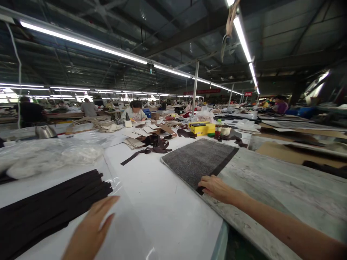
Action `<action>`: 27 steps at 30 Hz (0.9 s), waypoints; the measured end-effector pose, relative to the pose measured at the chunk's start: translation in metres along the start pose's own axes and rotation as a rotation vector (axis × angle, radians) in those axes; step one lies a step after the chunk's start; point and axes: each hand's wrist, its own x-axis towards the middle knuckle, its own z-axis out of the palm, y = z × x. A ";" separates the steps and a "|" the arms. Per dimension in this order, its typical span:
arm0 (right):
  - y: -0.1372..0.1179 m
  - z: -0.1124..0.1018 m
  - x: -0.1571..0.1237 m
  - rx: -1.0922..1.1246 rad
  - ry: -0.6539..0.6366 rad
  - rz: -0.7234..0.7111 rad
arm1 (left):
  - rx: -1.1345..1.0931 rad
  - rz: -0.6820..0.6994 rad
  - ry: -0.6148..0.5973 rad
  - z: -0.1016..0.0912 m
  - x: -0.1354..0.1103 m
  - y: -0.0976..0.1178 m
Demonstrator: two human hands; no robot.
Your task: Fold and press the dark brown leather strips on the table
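Observation:
My left hand (90, 225) is over the white tabletop (151, 206), fingers stretched and thumb apart, holding nothing. Just beyond its fingertips lies a stack of dark brown strips (54, 202) with uneven ends. My right hand (215, 187) rests at the near corner of a grey, textured rectangular panel (197, 157), its fingers bent over the near end of a dark strip (223, 162). That strip runs along the panel's right edge. The fingertips partly hide the strip's end. The panel lies flat on a worn, pale board (260, 191).
Loose dark strips (155, 144) and pale card pieces (135, 139) lie farther back. A yellow box (202, 128) stands beside a dark red jar (217, 131). Clear plastic wrapping (54, 155) covers the left side. Across the table sits a person (135, 112); other people work behind.

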 end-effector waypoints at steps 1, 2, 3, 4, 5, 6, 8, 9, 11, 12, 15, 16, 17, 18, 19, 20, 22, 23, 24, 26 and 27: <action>0.001 0.001 0.002 -0.009 0.007 -0.016 | -0.051 0.041 -0.058 0.019 0.009 0.021; 0.003 0.002 0.004 -0.019 0.013 -0.033 | -0.107 0.077 -0.131 0.041 0.020 0.044; 0.005 0.004 0.005 -0.030 0.017 -0.051 | -0.178 0.096 -0.240 0.065 0.031 0.067; 0.007 0.005 0.007 -0.041 0.022 -0.069 | -0.205 0.126 -0.297 0.089 0.042 0.090; 0.009 0.007 0.009 -0.052 0.026 -0.088 | -0.221 0.142 -0.323 0.113 0.053 0.110; 0.010 0.009 0.010 -0.062 0.032 -0.108 | -0.234 0.152 -0.351 0.134 0.064 0.127; 0.013 0.014 0.011 -0.082 0.050 -0.145 | -0.243 0.163 -0.392 0.170 0.080 0.148; 0.015 0.016 0.011 -0.091 0.063 -0.162 | -0.238 0.165 -0.408 0.183 0.086 0.153; 0.019 0.021 0.010 -0.108 0.094 -0.189 | -0.215 0.167 -0.430 0.202 0.093 0.156; 0.020 0.023 0.008 -0.114 0.113 -0.195 | -0.200 0.169 -0.437 0.209 0.094 0.155; 0.025 0.030 0.002 -0.124 0.175 -0.180 | -0.162 0.192 -0.444 0.217 0.089 0.152; 0.027 0.031 -0.001 -0.126 0.197 -0.168 | -0.152 0.202 -0.446 0.218 0.086 0.151; 0.028 0.033 -0.004 -0.125 0.221 -0.156 | -0.143 0.210 -0.446 0.217 0.083 0.152; 0.028 0.035 -0.008 -0.125 0.244 -0.144 | -0.135 0.216 -0.446 0.217 0.081 0.153; 0.029 0.036 -0.011 -0.123 0.268 -0.131 | -0.127 0.219 -0.444 0.216 0.078 0.154; 0.029 0.037 -0.014 -0.121 0.293 -0.116 | -0.119 0.220 -0.441 0.214 0.076 0.156; 0.028 0.039 -0.018 -0.116 0.338 -0.086 | -0.104 0.219 -0.432 0.212 0.074 0.160; 0.027 0.039 -0.020 -0.114 0.356 -0.073 | -0.097 0.217 -0.427 0.211 0.073 0.162; 0.026 0.040 -0.020 -0.112 0.369 -0.063 | -0.089 0.214 -0.423 0.210 0.072 0.164; 0.024 0.043 -0.020 -0.106 0.385 -0.051 | -0.074 0.206 -0.416 0.210 0.071 0.167; 0.023 0.044 -0.019 -0.100 0.388 -0.049 | -0.066 0.203 -0.415 0.210 0.070 0.167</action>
